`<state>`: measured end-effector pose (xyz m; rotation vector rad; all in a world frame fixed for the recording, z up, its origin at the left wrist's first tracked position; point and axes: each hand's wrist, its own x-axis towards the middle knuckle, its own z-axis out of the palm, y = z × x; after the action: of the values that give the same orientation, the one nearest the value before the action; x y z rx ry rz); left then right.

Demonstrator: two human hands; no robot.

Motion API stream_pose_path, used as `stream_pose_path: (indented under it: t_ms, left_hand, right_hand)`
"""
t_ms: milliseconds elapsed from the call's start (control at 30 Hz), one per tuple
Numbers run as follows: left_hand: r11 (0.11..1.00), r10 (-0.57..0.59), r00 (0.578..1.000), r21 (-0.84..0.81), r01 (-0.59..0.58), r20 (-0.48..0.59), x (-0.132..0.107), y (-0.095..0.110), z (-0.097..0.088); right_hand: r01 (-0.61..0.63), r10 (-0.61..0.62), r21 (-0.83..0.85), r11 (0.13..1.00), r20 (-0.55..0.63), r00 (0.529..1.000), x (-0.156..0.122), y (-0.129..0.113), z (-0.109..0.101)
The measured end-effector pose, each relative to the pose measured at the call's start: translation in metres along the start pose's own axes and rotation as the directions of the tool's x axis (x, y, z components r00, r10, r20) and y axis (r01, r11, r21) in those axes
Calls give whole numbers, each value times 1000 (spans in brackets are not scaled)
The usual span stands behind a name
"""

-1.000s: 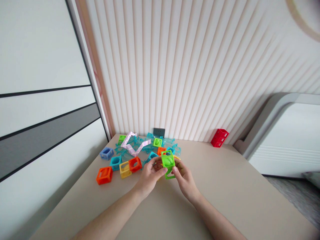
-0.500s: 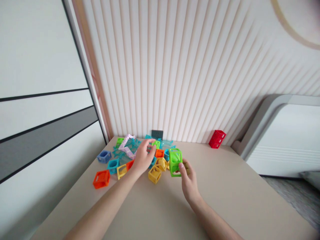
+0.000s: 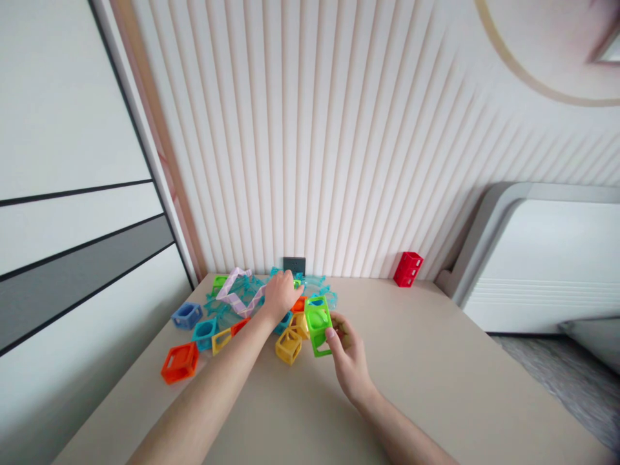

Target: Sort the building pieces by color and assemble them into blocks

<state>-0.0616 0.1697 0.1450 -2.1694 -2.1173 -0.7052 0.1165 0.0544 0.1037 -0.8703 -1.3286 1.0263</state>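
Note:
My right hand (image 3: 346, 357) holds a stack of two green open-frame cubes (image 3: 318, 325) just above the beige table (image 3: 436, 374), thumb on its lower front. My left hand (image 3: 279, 296) reaches forward into the pile of coloured cubes near the wall, its fingers curled down over a small green cube (image 3: 296, 283) that is mostly hidden beneath them. Two yellow cubes (image 3: 289, 345) lie right under that wrist.
Orange (image 3: 179, 362), blue (image 3: 186, 315), teal (image 3: 204, 329) and yellow (image 3: 221, 338) cubes lie at the left. A pink zigzag strip (image 3: 236, 294) rests on clear teal pieces. A red cube stack (image 3: 407, 268) stands by the ribbed wall. A dark socket (image 3: 294, 264) sits behind the pile.
My left hand let go of the green stack and reached forward into the pile. My right hand kept the green cubes. The camera shifted right, so everything slid left in view.

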Motion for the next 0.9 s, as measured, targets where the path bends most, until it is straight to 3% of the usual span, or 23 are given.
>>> stream_pose_path:
  t_ms: [300, 533, 900]
  left_hand:
    - [985, 90, 985, -135, -110, -148, 0, -2, 13]
    - [953, 38, 962, -281, -117, -271, -3, -13, 26]
    - [902, 32, 956, -404, -153, -290, -6, -14, 13]
  right_hand:
    - [21, -20, -15, 1000, 12, 1000, 1, -2, 1]
    - [-3, 3, -3, 1000, 15, 1000, 1, -1, 1]
    - [-52, 51, 17, 999, 41, 998, 0, -6, 4]
